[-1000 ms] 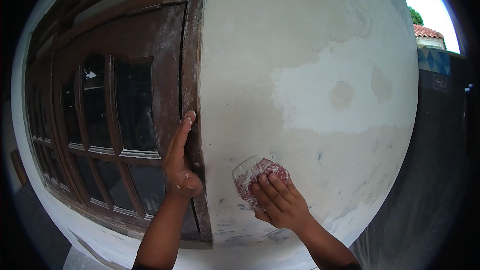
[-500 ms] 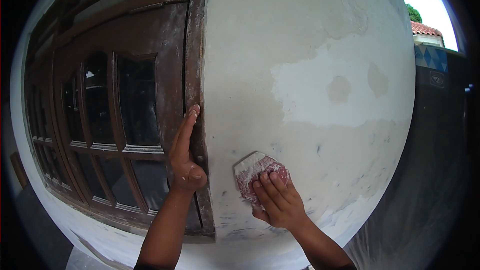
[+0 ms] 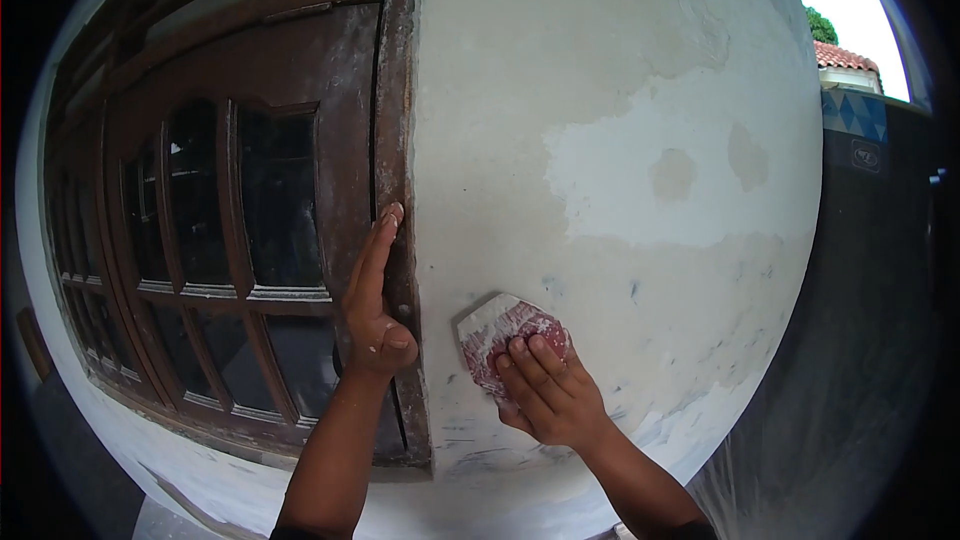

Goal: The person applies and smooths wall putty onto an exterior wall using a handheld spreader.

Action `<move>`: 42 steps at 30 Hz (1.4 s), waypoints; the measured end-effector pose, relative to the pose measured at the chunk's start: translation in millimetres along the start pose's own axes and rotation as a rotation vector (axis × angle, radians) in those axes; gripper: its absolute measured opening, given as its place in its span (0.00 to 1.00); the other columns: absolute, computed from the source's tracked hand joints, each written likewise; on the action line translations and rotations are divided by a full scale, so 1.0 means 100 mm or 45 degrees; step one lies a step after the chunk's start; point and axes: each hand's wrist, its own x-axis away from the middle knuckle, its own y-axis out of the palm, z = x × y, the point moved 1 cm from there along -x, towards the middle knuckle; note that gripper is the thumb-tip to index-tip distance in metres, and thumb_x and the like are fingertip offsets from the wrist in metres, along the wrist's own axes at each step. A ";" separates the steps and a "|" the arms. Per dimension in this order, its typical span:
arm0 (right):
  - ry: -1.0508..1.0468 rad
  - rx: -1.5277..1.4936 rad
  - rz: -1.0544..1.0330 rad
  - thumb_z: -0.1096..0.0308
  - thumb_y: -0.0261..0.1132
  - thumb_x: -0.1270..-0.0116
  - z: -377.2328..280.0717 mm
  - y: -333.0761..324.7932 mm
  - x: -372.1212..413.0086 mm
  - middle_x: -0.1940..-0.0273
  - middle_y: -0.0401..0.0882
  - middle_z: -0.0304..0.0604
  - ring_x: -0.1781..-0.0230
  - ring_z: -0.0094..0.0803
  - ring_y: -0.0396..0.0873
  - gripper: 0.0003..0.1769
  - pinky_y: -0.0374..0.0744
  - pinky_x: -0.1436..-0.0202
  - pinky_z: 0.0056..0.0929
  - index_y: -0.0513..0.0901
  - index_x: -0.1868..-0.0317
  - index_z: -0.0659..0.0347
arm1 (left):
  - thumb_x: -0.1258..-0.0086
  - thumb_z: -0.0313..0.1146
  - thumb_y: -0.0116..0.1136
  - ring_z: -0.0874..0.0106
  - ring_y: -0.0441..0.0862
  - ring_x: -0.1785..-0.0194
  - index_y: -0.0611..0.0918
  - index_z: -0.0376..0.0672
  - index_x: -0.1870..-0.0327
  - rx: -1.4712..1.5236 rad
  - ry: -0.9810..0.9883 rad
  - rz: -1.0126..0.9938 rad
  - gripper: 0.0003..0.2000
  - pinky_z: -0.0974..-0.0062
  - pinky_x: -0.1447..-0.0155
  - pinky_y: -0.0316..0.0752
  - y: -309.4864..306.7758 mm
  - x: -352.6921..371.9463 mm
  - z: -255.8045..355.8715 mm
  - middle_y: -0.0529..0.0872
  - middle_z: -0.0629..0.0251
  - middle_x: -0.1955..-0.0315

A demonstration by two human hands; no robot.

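My right hand (image 3: pixel 550 390) presses a red, angular sanding block (image 3: pixel 505 332) against the wall, its fingers lying over the block's lower right part. White dust or filler is smeared across the block's red back, and a thin grey edge shows at its left. On the brown wooden window frame (image 3: pixel 398 120), my left hand (image 3: pixel 376 300) rests with its fingers stretched upward and nothing in it. White specks dot its fingertips and thumb. The wall (image 3: pixel 480 140) has uneven beige and white patches, with dark marks lower down.
Glass panes (image 3: pixel 280 200) fill the brown window at left. Beyond the wall's right edge hangs a dark sheet or panel (image 3: pixel 870 240) with a blue patterned strip (image 3: pixel 853 115). A tiled roof (image 3: pixel 845 57) and a tree (image 3: pixel 821 26) lie farther off.
My right hand and the sanding block have slid slightly left and up along the wall. My left hand stays on the window frame.
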 end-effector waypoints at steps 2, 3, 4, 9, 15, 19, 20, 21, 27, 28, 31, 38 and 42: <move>-0.017 0.022 0.033 0.58 0.64 0.35 0.07 0.03 -0.18 0.37 0.79 0.48 0.31 0.43 0.73 0.25 0.74 0.34 0.48 0.83 0.41 0.59 | 0.35 0.79 0.30 0.55 0.70 0.28 0.66 0.22 0.30 -0.004 -0.020 0.002 0.57 0.60 0.24 0.59 0.00 0.01 0.00 0.72 0.41 0.33; -0.034 0.019 0.006 0.57 0.63 0.34 0.10 0.05 -0.23 0.37 0.79 0.48 0.31 0.43 0.73 0.24 0.75 0.35 0.47 0.84 0.41 0.59 | 0.35 0.79 0.30 0.56 0.70 0.28 0.66 0.22 0.30 0.002 -0.016 0.006 0.57 0.60 0.24 0.59 0.00 0.01 -0.02 0.72 0.41 0.33; -0.051 0.017 -0.019 0.56 0.63 0.33 0.11 0.07 -0.25 0.38 0.80 0.49 0.31 0.43 0.73 0.24 0.76 0.36 0.47 0.84 0.42 0.59 | 0.35 0.79 0.30 0.56 0.70 0.28 0.66 0.22 0.30 0.007 -0.010 0.009 0.56 0.59 0.24 0.59 0.00 0.01 -0.03 0.72 0.41 0.33; -0.092 -0.053 -0.073 0.54 0.62 0.30 0.05 -0.13 0.19 0.38 0.80 0.45 0.31 0.41 0.73 0.25 0.77 0.35 0.45 0.81 0.38 0.59 | 0.34 0.78 0.32 0.53 0.70 0.28 0.66 0.23 0.31 0.023 -0.002 0.008 0.55 0.58 0.24 0.61 -0.01 0.00 -0.01 0.73 0.40 0.33; 0.351 -0.617 0.416 0.82 0.62 0.34 0.26 -0.49 -0.21 0.55 0.87 0.55 0.53 0.42 0.87 0.08 0.85 0.49 0.34 0.80 0.55 0.67 | 0.34 0.77 0.35 0.51 0.70 0.28 0.67 0.24 0.31 0.020 0.001 0.021 0.54 0.56 0.25 0.62 -0.01 0.01 -0.03 0.73 0.39 0.34; 1.018 -1.487 0.602 0.77 0.62 0.27 0.33 -0.40 -0.56 0.63 0.85 0.42 0.67 0.18 0.80 0.08 0.79 0.65 0.19 0.79 0.50 0.68 | 0.36 0.79 0.31 0.55 0.69 0.27 0.66 0.22 0.30 -0.014 -0.025 0.005 0.57 0.60 0.23 0.59 -0.01 0.02 -0.01 0.72 0.41 0.33; 1.133 -1.546 0.498 0.75 0.64 0.28 0.37 -0.37 -0.64 0.64 0.84 0.39 0.70 0.16 0.76 0.09 0.76 0.68 0.17 0.79 0.50 0.68 | 0.36 0.79 0.31 0.55 0.69 0.27 0.66 0.22 0.30 -0.014 -0.025 0.007 0.57 0.60 0.23 0.59 0.00 0.01 -0.01 0.72 0.41 0.33; 1.249 -1.603 0.389 0.74 0.66 0.28 0.40 -0.34 -0.70 0.66 0.83 0.36 0.73 0.13 0.73 0.10 0.73 0.70 0.16 0.79 0.49 0.67 | 0.35 0.79 0.30 0.55 0.69 0.28 0.66 0.22 0.30 -0.017 -0.022 0.008 0.57 0.60 0.23 0.59 -0.01 0.01 -0.01 0.72 0.41 0.33; 1.170 -1.138 0.254 0.72 0.67 0.29 0.45 -0.17 -0.67 0.68 0.85 0.34 0.71 0.14 0.75 0.09 0.74 0.69 0.16 0.82 0.51 0.65 | 0.35 0.79 0.30 0.55 0.70 0.28 0.66 0.21 0.31 -0.030 -0.009 0.043 0.57 0.60 0.24 0.60 0.00 0.04 -0.04 0.73 0.41 0.33; 1.143 -1.009 0.272 0.72 0.67 0.29 0.46 -0.18 -0.64 0.67 0.85 0.35 0.70 0.15 0.77 0.10 0.74 0.67 0.16 0.82 0.51 0.67 | 0.35 0.79 0.30 0.55 0.71 0.29 0.66 0.21 0.31 -0.032 0.000 0.043 0.57 0.60 0.24 0.60 0.00 0.04 -0.04 0.73 0.41 0.33; 1.334 -1.343 0.377 0.73 0.68 0.29 0.65 -0.22 -0.49 0.66 0.86 0.38 0.68 0.16 0.78 0.11 0.75 0.64 0.16 0.82 0.51 0.70 | 0.35 0.79 0.29 0.55 0.71 0.29 0.66 0.21 0.31 -0.050 0.001 0.018 0.57 0.59 0.24 0.60 -0.01 0.02 -0.02 0.73 0.40 0.33; 1.159 -1.368 0.158 0.71 0.68 0.30 0.50 -0.20 -0.75 0.67 0.86 0.36 0.70 0.15 0.76 0.10 0.74 0.65 0.17 0.83 0.51 0.68 | 0.34 0.78 0.28 0.55 0.71 0.28 0.66 0.22 0.31 -0.044 -0.004 0.025 0.56 0.59 0.24 0.60 0.01 0.02 -0.01 0.73 0.40 0.33; 1.203 -0.993 0.206 0.72 0.69 0.31 0.59 -0.23 -0.66 0.69 0.85 0.36 0.70 0.15 0.75 0.11 0.74 0.66 0.17 0.83 0.51 0.67 | 0.34 0.78 0.29 0.55 0.70 0.28 0.66 0.22 0.31 -0.047 -0.007 0.016 0.56 0.59 0.24 0.60 0.00 0.02 -0.01 0.72 0.40 0.33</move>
